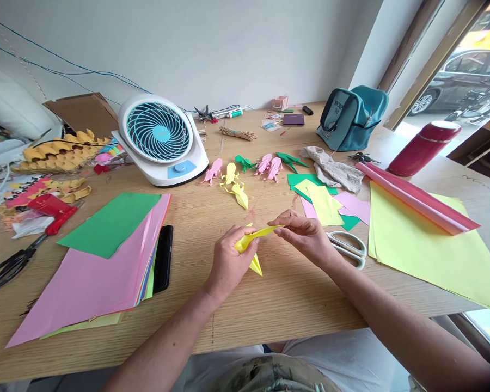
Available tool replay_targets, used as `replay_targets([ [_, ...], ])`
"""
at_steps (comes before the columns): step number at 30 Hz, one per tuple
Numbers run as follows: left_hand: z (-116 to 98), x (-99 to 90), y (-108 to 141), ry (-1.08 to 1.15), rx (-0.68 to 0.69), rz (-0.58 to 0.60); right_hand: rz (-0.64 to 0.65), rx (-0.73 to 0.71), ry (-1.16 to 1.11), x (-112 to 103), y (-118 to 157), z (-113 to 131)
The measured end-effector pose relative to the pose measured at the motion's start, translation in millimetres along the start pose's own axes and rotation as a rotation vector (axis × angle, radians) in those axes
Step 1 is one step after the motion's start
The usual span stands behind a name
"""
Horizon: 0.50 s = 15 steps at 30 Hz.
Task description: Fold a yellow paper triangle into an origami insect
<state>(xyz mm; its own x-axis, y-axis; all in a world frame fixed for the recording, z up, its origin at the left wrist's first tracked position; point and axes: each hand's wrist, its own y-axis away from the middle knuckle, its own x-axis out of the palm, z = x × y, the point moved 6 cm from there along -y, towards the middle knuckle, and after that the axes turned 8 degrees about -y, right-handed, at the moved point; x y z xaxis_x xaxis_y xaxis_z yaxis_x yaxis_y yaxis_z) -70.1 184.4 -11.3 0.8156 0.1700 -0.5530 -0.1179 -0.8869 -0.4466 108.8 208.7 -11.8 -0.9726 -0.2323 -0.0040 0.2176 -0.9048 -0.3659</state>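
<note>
Between my two hands is a partly folded piece of yellow origami paper point(256, 265), with pointed flaps sticking out below and above. My left hand point(233, 256) is closed on its body, thumb in front. The fingertips of my right hand point(304, 235) pinch the tip of a long flap stretched to the right. Beyond my hands stand finished folded paper figures: a yellow one point(239, 194), another yellow one point(230, 173), a pink one point(212, 171), a green one point(244, 162) and more pink ones point(274, 169). Scissors with white handles point(349, 247) lie beside my right wrist.
Left are a stack of coloured paper point(102, 277), a black phone point(163, 258), black-handled scissors point(12, 267) and a white fan point(159, 139). Right are paper scraps point(326, 206), yellow sheets point(428, 256), a rolled red sheet point(420, 198), a red flask point(424, 148), a grey cloth point(332, 169) and a teal bag point(351, 120).
</note>
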Motion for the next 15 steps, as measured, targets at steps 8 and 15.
replay_targets([
  [8, 4.3, 1.0, 0.0, 0.100, -0.075, 0.009, 0.104, 0.033, -0.029, 3.2, 1.4, -3.3],
  [15, 2.7, 19.6, 6.6, 0.303, -0.245, 0.184, 0.123, 0.156, -0.262, 24.7, 7.4, -22.0],
])
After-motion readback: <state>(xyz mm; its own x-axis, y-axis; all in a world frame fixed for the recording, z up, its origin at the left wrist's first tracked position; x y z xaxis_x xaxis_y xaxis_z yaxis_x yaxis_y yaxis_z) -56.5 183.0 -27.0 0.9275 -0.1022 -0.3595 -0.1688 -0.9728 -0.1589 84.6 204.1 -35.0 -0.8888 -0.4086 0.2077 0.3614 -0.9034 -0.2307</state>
